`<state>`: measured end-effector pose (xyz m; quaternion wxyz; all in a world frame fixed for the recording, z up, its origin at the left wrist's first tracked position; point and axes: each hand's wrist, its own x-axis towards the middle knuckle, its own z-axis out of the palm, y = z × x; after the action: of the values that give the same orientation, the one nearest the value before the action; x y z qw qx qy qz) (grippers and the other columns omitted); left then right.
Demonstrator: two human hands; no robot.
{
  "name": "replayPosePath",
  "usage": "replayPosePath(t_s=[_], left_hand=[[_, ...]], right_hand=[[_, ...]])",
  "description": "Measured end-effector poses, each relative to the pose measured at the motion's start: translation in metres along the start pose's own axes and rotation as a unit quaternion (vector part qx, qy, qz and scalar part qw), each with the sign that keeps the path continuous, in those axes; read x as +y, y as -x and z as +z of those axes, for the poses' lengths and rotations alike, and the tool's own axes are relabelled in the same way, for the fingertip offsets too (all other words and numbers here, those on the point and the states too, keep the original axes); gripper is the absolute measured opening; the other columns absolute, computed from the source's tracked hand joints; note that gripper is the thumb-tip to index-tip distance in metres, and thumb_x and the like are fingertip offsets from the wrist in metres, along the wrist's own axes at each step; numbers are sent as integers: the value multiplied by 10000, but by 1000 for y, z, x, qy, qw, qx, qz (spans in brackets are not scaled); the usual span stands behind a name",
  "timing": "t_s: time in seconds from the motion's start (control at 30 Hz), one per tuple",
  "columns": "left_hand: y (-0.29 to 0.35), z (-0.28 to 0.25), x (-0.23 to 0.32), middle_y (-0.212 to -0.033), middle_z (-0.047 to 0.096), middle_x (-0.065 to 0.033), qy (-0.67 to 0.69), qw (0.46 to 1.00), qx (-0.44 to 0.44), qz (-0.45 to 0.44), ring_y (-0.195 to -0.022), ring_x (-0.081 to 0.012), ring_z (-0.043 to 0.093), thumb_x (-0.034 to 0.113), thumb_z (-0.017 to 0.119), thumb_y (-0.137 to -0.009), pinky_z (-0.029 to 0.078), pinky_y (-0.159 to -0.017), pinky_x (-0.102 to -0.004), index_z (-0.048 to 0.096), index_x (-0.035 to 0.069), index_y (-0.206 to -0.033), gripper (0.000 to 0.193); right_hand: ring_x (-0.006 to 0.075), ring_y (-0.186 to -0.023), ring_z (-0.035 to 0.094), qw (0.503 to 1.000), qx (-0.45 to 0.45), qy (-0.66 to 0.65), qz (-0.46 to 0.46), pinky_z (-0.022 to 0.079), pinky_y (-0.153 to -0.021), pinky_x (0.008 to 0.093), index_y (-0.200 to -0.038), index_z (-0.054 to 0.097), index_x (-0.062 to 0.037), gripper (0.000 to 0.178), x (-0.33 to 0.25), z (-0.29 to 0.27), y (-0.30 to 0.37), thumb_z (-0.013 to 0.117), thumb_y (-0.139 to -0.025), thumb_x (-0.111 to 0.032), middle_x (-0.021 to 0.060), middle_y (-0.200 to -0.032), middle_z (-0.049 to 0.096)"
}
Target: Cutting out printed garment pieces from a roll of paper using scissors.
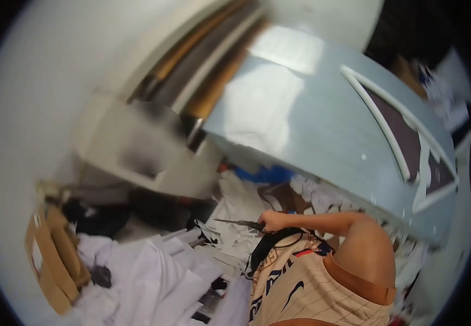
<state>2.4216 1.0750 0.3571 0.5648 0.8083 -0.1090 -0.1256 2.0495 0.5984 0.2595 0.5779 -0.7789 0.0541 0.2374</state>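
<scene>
From the right side, my bare right arm reaches across my beige jersey, with my right hand (272, 220) closed on a pair of dark scissors (239, 222). The blades point left, in the air above a heap of white fabric scraps (230, 204). Whether the blades are spread is too small to tell. A black strap (257, 252) loops across the front of my jersey, just below the hand. My left hand is out of the picture.
A glossy pale blue table (322, 125) carries white sheets (265, 103) and white-edged dark cut pieces (393, 119). Piled white cloth (154, 271) lies lower left, beside a brown cardboard box (56, 255). Blue material (268, 175) sits below the table edge. Long rolls (208, 65) stand behind, blurred.
</scene>
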Motion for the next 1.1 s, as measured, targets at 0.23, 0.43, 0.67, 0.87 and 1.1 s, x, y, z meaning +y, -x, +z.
replayPosePath(t_s=[0.23,0.43,0.67,0.87,1.1], left_hand=[[-28,78,153,-1102,668,-87,86,983,-116,116,-856,-198,646,453,535,-1018,542,-734,-347,535,55,-1381,538],[38,282,218,-1132,646,-89,204,938,-263,101,-870,-204,635,436,518,-1031,543,-735,-353,502,47,-1408,542],[226,546,290,-1167,620,-92,326,863,-386,1,-887,-211,621,416,498,-1046,544,-737,-360,464,38,-1440,547],[481,934,319,-1158,631,-121,200,783,-582,-89,-1016,-229,613,191,588,-1005,529,-866,-397,418,73,-1471,510],[801,1329,269,-1148,610,-217,29,582,-604,544,-1012,-301,645,14,640,-909,539,-805,-418,388,148,-1537,690]], right_hand=[[169,-455,619,989,99,-103,30,500,-481,325,-710,679,-15,378,69,-9,112,851,-788,-342,73,-547,632],[168,-472,619,948,296,-118,-7,484,-486,341,-716,677,-12,388,156,-15,301,852,-786,-352,86,-541,624],[110,-497,536,773,544,-311,100,415,-492,318,-765,651,10,437,285,32,597,862,-800,-370,49,-569,584],[106,-461,543,611,700,-342,141,407,-446,290,-709,620,3,398,369,96,807,854,-829,-296,37,-541,574],[83,-454,505,377,805,-435,144,376,-432,267,-743,626,-6,300,443,138,976,836,-847,-193,6,-555,549]])
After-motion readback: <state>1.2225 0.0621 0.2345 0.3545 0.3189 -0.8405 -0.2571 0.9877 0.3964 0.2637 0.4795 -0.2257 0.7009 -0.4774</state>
